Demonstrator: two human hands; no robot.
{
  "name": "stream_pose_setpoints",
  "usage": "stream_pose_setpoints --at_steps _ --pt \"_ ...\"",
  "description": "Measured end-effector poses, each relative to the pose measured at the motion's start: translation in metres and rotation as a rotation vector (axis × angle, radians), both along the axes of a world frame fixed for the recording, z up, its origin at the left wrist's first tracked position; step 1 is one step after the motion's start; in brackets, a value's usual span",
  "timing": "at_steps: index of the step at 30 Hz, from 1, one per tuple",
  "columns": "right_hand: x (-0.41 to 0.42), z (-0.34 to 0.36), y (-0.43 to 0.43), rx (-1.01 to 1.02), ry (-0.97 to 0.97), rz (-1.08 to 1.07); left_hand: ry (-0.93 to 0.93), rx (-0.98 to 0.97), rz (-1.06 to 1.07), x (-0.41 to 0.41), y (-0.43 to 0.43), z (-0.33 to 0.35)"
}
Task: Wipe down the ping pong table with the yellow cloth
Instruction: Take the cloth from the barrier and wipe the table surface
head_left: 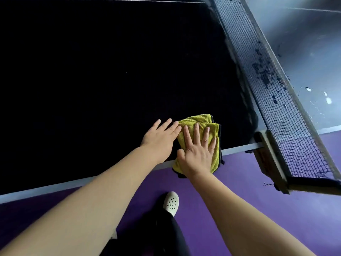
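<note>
Underfoot, a purple floor [258,209] is seen; the dark matte tabletop [92,89] is crossed by a black mesh net [273,100]. The folded, fluffy yellow cloth [195,120] (overhanging the near edge, by the net) is pressed under the flat right hand [197,154]; the left hand [160,139] is laid flat beside it.

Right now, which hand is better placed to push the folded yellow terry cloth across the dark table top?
Right. The right hand lies flat on the folded yellow terry cloth, fingers spread; the left hand rests beside it on the dark table top.
</note>
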State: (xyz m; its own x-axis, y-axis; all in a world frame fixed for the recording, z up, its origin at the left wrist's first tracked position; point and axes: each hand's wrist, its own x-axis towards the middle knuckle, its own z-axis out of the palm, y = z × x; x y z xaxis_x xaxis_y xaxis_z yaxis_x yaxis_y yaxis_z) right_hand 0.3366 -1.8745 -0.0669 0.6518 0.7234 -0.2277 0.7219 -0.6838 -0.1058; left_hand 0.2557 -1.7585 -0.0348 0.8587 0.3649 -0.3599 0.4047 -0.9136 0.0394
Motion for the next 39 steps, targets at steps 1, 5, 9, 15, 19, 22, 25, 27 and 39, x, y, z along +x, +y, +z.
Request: stream_pose_setpoints --at_steps 1,5,9,15,19,22,25,27,39 --pt "-0.017 0.0 0.008 -0.004 0.001 0.02 -0.004 -0.003 0.022 -0.02 0.006 0.0" --pt "-0.086 -0.001 0.04 -0.02 0.009 0.118 -0.003 0.005 0.123 -0.1 0.029 -0.002" --pt "-0.153 -0.001 0.074 -0.026 0.021 0.216 -0.005 0.002 0.227 -0.174 0.052 -0.003" --pt "-0.251 -0.001 0.117 -0.021 0.043 0.345 -0.011 0.019 0.367 -0.283 0.079 -0.006" --pt "-0.311 -0.001 0.137 -0.025 0.062 0.414 0.0 0.032 0.436 -0.346 0.091 -0.007" --pt "-0.348 0.001 0.149 -0.06 0.075 0.477 0.01 0.02 0.487 -0.388 0.097 -0.007" --pt "-0.366 0.004 0.157 -0.125 0.094 0.569 0.024 0.003 0.523 -0.417 0.101 -0.003" --pt "-0.363 0.007 0.16 -0.16 0.116 0.626 0.03 -0.014 0.54 -0.424 0.101 -0.001" --pt "-0.336 0.008 0.172 -0.197 0.026 0.792 0.056 -0.079 0.576 -0.411 0.107 0.005"
